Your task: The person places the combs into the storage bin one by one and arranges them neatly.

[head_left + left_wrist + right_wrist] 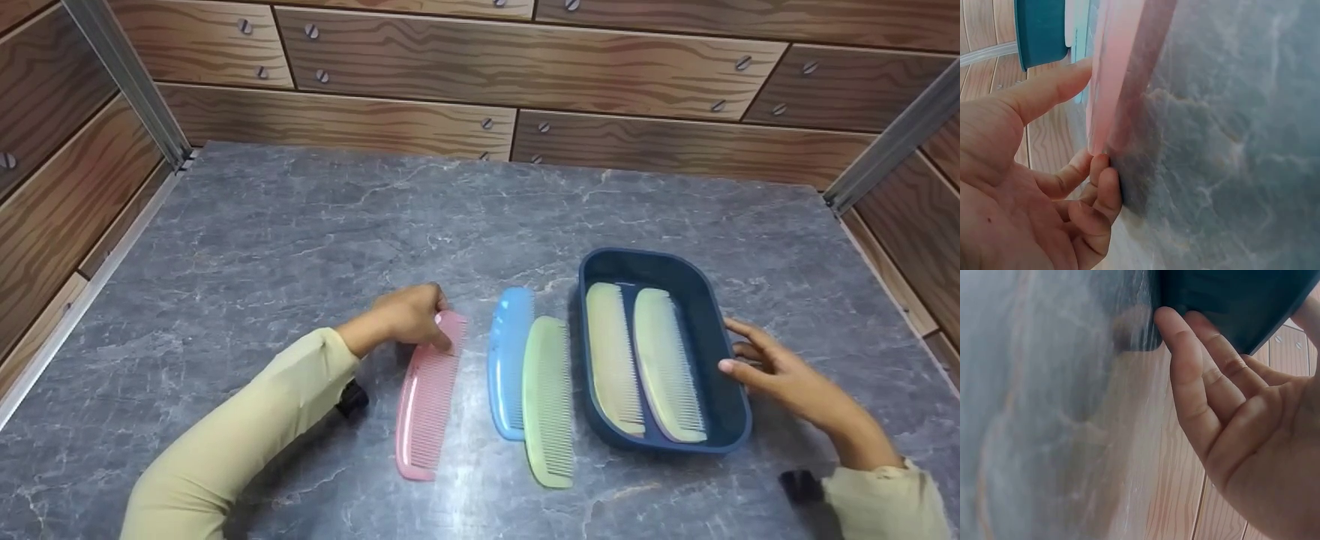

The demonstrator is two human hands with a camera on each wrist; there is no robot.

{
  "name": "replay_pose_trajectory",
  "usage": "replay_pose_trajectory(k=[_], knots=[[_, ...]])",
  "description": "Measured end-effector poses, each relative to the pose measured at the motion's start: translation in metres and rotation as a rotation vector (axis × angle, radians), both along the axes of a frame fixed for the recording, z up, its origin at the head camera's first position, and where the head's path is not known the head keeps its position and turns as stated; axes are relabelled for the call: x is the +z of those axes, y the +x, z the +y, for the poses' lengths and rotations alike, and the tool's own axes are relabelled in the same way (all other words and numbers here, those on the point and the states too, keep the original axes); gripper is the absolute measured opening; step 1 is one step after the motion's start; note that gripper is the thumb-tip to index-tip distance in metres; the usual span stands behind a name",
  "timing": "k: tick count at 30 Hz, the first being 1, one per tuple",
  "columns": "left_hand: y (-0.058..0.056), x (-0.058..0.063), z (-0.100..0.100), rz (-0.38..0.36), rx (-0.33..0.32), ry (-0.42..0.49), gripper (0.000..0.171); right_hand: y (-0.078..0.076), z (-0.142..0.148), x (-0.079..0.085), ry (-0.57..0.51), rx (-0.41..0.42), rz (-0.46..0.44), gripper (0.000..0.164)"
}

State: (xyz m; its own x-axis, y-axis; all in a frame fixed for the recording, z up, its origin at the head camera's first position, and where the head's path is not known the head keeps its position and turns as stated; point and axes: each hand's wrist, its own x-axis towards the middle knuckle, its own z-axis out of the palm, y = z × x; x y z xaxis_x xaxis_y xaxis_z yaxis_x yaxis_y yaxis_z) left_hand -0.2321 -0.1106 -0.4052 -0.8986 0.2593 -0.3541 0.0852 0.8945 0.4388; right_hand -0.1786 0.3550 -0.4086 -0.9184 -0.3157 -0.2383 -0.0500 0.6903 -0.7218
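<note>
My left hand pinches the upper end of a pink comb that lies on the table. In the left wrist view, the thumb is on its face and the fingers are curled at its end. My right hand holds the right side of a dark blue tub, thumb over the rim and fingers against the outer wall. Two pale yellow-green combs lie side by side inside the tub. Between the pink comb and the tub lie a blue comb and a green comb, the green one slightly overlapping the blue.
The grey marble-patterned table carries everything. A wood-patterned panel wall stands behind it, with metal posts at the back corners. Dark objects show beside both sleeves.
</note>
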Motion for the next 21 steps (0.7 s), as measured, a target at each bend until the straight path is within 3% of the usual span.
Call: replay_pose_trajectory(k=[5, 21], knots=[[-0.0018, 0.0014, -0.0004, -0.019, -0.009, 0.018, 0.048, 0.0002, -0.0013, 0.0011, -0.010, -0.001, 0.002, 0.069], [-0.0007, -0.0057, -0.0092, -0.072, -0.037, 0.234, 0.050, 0.0005, -0.0004, 0.0001, -0.015, -0.012, 0.000, 0.068]])
